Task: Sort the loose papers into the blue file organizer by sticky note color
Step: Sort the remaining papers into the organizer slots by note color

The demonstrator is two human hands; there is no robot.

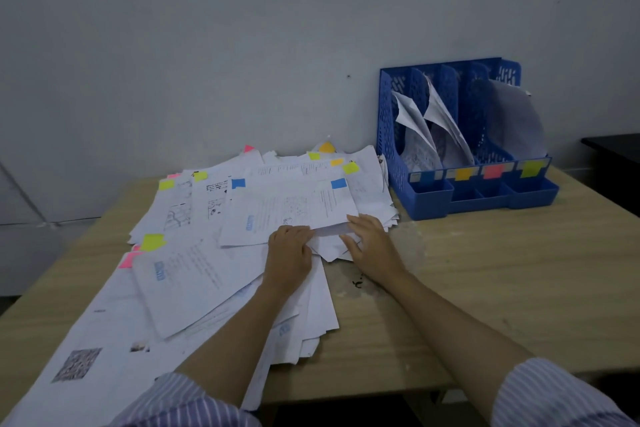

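Note:
A wide heap of loose papers [194,253] covers the left half of the table, with yellow, pink, orange and blue sticky notes on their far edges. On top lies a sheet with a blue sticky note [338,183]. My left hand [290,250] grips the near edge of that top sheet [294,208]. My right hand [372,243] grips the same near edge at its right corner, fingers curled under a few sheets. The blue file organizer [429,199] stands at the back right, with papers in three slots and blue, orange, pink and yellow labels along its front.
The wooden table [485,270] shows bare surface right of the heap and in front of the organizer. A plain wall runs behind. A dark piece of furniture [613,146] stands at the far right. My striped sleeves sit at the bottom edge.

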